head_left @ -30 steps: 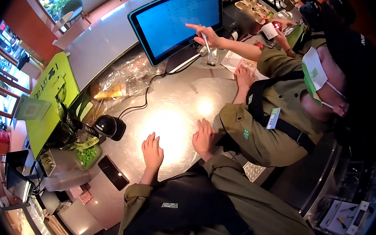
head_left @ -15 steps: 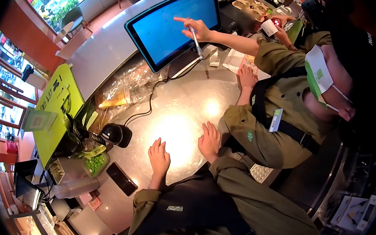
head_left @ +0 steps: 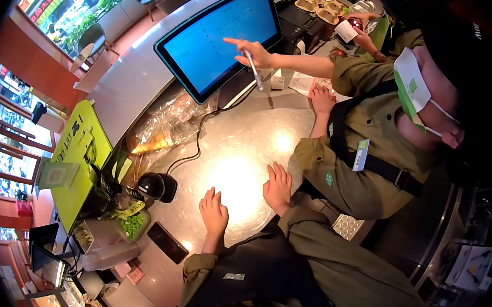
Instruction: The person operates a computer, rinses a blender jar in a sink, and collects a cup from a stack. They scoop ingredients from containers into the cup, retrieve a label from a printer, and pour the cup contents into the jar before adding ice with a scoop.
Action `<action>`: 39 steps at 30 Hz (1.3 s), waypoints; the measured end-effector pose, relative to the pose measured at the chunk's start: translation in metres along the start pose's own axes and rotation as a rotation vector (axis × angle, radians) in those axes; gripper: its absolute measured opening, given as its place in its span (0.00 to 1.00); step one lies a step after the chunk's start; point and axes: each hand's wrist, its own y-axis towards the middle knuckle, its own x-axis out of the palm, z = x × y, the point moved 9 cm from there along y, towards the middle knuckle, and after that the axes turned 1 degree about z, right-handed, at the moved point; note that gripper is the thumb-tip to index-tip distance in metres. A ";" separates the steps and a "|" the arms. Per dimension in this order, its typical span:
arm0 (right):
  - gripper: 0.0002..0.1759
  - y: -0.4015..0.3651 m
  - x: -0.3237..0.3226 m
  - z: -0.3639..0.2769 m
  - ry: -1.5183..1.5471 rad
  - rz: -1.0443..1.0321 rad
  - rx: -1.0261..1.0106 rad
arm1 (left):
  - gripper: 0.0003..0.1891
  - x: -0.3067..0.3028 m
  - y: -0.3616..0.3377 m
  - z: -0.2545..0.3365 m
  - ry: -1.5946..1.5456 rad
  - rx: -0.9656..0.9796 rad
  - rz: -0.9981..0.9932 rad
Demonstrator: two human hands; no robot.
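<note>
My left hand (head_left: 213, 212) lies flat on the metal counter (head_left: 204, 161), fingers stretched out and holding nothing. A short way to its right, my right hand (head_left: 278, 187) also rests on the counter, open and bare. The left hand is nearest to a dark phone (head_left: 167, 242) lying on the counter. Beyond it stands a black rounded device (head_left: 157, 187), apparently tied to a black cable. Beside my right arm, a masked co-worker holds a pen (head_left: 252, 67) and points at a blue touchscreen (head_left: 218, 37); the co-worker's other hand (head_left: 323, 99) rests on the counter.
Crumpled clear plastic packaging (head_left: 170, 120) lies left of the screen. A yellow-green sign (head_left: 76, 156), a tub of green bits (head_left: 132, 225) and stacked clear lids or cups (head_left: 110, 257) line the left side. Cardboard cup carriers (head_left: 317, 6) and another person's hands are at the back.
The view has shifted slightly, so the scene sits a little differently in the frame. My hands stay on the counter, and the co-worker's pointing hand remains at the screen.
</note>
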 end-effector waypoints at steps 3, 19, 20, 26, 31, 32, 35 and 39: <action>0.26 0.000 0.002 0.001 -0.001 -0.009 0.003 | 0.18 -0.001 0.000 0.001 0.000 0.003 0.012; 0.26 0.000 0.004 0.001 -0.025 -0.045 0.014 | 0.18 0.001 -0.001 0.000 0.008 0.020 0.029; 0.26 0.000 0.004 0.001 -0.025 -0.045 0.014 | 0.18 0.000 0.000 0.001 0.013 0.022 0.038; 0.26 -0.001 0.002 0.001 -0.004 -0.024 -0.002 | 0.18 -0.004 0.001 0.005 0.007 0.022 0.039; 0.26 -0.001 0.001 0.000 0.009 -0.008 -0.010 | 0.18 -0.004 0.000 0.004 0.003 0.032 0.059; 0.26 -0.001 0.001 0.001 0.013 -0.008 -0.009 | 0.18 -0.004 0.000 0.005 0.003 0.030 0.058; 0.25 -0.001 0.001 0.001 0.019 -0.005 -0.007 | 0.18 -0.004 0.001 0.005 0.006 0.029 0.050; 0.25 0.000 0.001 0.001 0.004 -0.051 0.009 | 0.19 0.003 -0.001 -0.001 0.008 0.012 0.007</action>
